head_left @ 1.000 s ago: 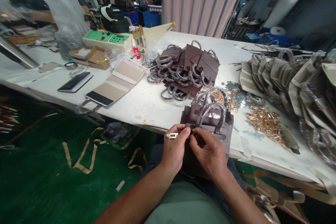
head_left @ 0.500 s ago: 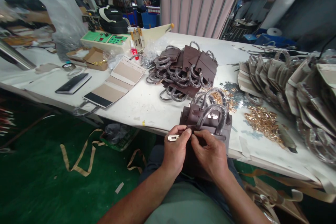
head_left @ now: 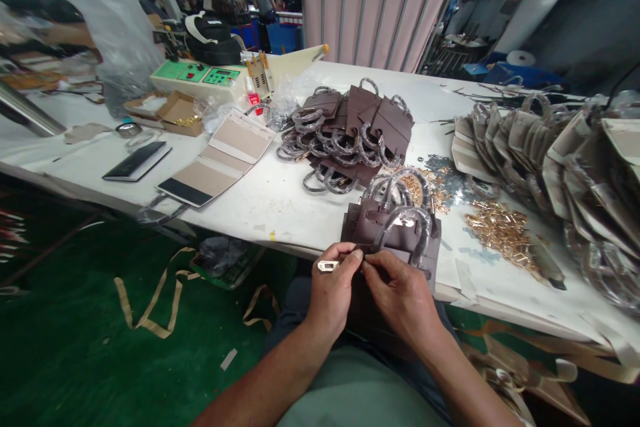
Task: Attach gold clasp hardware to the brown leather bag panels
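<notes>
At the table's front edge, my left hand (head_left: 331, 290) is closed on a dark brown strap of the handbag piece, thumb on top. A gold metal plate (head_left: 328, 267) with a slot sticks out by its index finger. My right hand (head_left: 400, 290) pinches close beside the left fingertips; whatever is between its fingers is too small and hidden to name. Just beyond both hands lies the dark brown handbag piece (head_left: 367, 221), with plastic-wrapped handles (head_left: 430, 237) arching up. Its lower part is hidden behind my hands.
Brown bag pieces (head_left: 356, 107) are heaped mid-table. Gold fittings (head_left: 500, 230) lie in a pile on the right, beside beige-lined pieces (head_left: 540, 147). An opened-out panel (head_left: 215, 160), a dark booklet (head_left: 137, 161) and a control-panel machine (head_left: 200, 77) occupy the left side. A person (head_left: 263, 0) is far behind.
My right hand has turned slightly, its fingers bunched closer to the left fingertips. The left hand keeps its grip almost unmoved. The view has shifted a little.
</notes>
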{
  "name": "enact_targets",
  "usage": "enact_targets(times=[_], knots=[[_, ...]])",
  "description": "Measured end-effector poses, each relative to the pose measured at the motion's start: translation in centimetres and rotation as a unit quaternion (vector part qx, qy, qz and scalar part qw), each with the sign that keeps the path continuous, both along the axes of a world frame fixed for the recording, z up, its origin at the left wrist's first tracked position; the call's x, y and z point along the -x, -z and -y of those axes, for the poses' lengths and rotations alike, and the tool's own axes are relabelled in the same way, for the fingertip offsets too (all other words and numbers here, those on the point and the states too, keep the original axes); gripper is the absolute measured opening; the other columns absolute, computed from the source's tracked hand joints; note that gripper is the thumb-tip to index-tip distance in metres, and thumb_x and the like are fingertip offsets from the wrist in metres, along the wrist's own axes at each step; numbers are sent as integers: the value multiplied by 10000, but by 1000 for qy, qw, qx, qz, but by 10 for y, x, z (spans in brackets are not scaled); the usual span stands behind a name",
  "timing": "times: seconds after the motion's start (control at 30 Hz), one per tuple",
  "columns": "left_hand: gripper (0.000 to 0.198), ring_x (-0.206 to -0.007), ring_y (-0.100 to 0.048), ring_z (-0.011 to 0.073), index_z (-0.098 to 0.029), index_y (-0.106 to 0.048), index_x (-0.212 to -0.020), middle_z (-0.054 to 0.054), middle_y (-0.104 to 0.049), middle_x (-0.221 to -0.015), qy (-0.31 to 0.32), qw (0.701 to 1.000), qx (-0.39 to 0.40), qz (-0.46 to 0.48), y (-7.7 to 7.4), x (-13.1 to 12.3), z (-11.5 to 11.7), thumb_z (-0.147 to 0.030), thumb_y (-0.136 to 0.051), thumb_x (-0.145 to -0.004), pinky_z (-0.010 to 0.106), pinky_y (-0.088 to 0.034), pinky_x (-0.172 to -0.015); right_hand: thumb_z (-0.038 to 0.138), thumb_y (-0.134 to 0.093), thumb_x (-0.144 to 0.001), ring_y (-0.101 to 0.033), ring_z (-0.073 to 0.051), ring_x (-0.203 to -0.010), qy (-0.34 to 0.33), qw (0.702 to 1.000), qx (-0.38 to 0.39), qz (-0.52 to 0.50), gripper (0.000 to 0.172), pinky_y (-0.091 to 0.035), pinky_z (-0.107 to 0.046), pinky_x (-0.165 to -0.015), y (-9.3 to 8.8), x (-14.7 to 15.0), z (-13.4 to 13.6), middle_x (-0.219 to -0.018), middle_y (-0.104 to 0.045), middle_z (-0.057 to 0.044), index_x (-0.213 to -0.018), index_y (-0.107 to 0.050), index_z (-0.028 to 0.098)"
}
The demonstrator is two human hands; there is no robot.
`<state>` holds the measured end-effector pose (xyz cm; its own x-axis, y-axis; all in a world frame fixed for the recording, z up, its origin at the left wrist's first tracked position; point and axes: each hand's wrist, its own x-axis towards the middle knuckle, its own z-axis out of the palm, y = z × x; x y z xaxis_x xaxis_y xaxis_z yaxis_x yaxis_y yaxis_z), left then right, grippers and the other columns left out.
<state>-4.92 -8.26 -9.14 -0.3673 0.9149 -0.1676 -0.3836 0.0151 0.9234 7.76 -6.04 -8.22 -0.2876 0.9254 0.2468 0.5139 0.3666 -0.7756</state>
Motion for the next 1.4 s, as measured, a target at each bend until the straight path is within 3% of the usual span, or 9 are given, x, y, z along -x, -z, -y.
enact_targets(times=[0.3,0.47,0.6,0.8,1.0,1.2,1.4], knots=[[179,-866,-624,171,-186,-743,-941,24,-720,-908,18,996,-46,-71,2,5,3,-356,-725,-886,271,-486,-813,264,-602,-962,-699,-174,-804,-9,998,23,-62,138,-513,-250,-749,-4,2,-5,-906,-752,1,-948,-738,254],[164,-768,-597,134,-187,-745,-888,-9,-701,-803,-6,1000,-14,-5,4,6,2,-343,-768,-844,239,-467,-747,256,-567,-988,-678,-163,-777,-38,999,3,0,159,-479,-250,-719,-2,1,-3,-883,-729,3,-983,-726,258],[176,-789,-609,143,-185,-757,-900,-1,-713,-829,-4,1000,-15,-23,6,4,1,-351,-768,-842,246,-469,-759,260,-561,-984,-639,-155,-695,-31,999,11,27,166,-447,-253,-659,-3,-1,-5,-805,-701,12,-930,-719,252],[222,-841,-642,169,-186,-756,-946,26,-738,-890,2,998,-31,-50,1,8,1,-390,-757,-857,265,-497,-786,264,-599,-953,-673,-159,-751,-15,997,52,-53,113,-485,-244,-711,-7,7,-13,-857,-731,26,-948,-712,258],[246,-853,-645,168,-194,-761,-979,25,-743,-915,8,998,-28,-64,4,14,1,-416,-744,-875,270,-499,-803,322,-639,-931,-653,-163,-671,48,990,70,-114,97,-514,-262,-661,3,15,-10,-815,-711,18,-945,-674,232],[255,-807,-608,142,-182,-769,-941,10,-719,-861,-46,999,-11,2,12,12,-7,-394,-808,-805,260,-477,-790,277,-615,-947,-699,-173,-790,26,998,2,-64,103,-521,-260,-762,7,14,-9,-905,-748,6,-988,-703,242],[234,-776,-581,132,-173,-757,-939,-2,-686,-823,-46,998,-13,29,15,11,-10,-363,-805,-810,255,-458,-768,268,-579,-963,-712,-175,-754,6,998,16,-59,122,-542,-262,-739,5,12,-10,-872,-751,7,-952,-699,245]])
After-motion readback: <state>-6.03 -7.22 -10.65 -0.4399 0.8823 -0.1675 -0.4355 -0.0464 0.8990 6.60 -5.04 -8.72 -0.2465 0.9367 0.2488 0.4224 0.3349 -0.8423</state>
